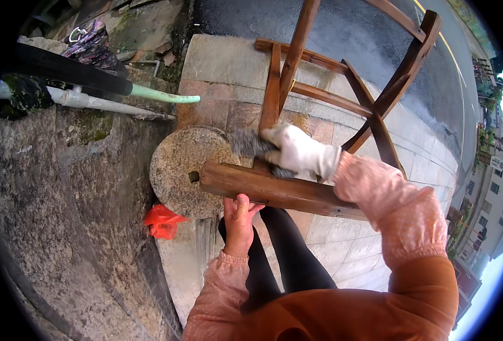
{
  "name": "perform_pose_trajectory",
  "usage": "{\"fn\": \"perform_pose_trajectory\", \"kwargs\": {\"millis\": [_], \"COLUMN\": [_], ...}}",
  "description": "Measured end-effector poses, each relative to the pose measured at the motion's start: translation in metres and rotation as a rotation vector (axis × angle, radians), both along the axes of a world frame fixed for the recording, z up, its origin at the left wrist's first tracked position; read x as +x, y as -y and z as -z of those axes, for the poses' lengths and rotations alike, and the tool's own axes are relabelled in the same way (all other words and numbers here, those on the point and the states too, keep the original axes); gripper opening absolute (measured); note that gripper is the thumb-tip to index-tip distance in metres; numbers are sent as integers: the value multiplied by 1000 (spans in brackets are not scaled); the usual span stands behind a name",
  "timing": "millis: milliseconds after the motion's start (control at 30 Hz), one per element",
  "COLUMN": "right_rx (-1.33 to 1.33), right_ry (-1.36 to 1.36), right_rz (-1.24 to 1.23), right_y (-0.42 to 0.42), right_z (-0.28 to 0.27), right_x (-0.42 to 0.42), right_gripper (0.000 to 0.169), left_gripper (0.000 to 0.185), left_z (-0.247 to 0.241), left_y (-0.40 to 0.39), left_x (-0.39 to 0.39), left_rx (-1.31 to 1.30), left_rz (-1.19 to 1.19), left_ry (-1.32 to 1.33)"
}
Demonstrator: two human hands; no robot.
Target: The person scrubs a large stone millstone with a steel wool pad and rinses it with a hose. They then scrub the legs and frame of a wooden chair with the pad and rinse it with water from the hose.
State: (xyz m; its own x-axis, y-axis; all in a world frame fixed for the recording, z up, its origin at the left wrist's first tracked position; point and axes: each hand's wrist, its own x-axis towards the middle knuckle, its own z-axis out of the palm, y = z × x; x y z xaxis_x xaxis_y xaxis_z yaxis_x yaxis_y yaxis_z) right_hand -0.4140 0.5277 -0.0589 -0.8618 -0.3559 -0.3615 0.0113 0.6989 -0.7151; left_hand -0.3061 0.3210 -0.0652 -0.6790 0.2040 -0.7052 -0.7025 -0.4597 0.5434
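Note:
A brown wooden frame (pixel 277 187) with a thick beam and crossed legs extends before me, its beam end over a round stone slab (pixel 179 170) with a square hole. Bare, my left hand (pixel 240 223) supports the beam's near side close to that end, thumb raised and fingers partly hidden beneath. My right hand (pixel 300 151), in a white glove, grips a dark grey scouring pad (pixel 251 143). It is just beyond the beam, at a wooden upright (pixel 270 93) of the frame. Motion blurs the glove and pad, so exact contact is unclear.
A pale green hose end (pixel 166 94) and a grey-white pipe (pixel 93 101) reach in from the left. Stained stone wall (pixel 76 204) borders that side. A red plastic bag (pixel 164 221) lies by the slab. Beyond the paving (pixel 217 57) is a wet road (pixel 243 21).

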Motion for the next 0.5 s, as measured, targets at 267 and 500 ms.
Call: {"fn": "perform_pose_trajectory", "kwargs": {"millis": [267,500], "right_rx": [259,-211], "right_ry": [-111,-94], "right_rz": [167,-190], "right_y": [-39,-18], "right_z": [72,-1], "right_x": [-44,6], "right_gripper": [27,33], "left_gripper": [64,69], "left_z": [7,6], "left_y": [-1,2], "left_x": [7,9], "left_rx": [-69,-57], "left_rz": [60,42], "left_ry": [-32,-35]}}
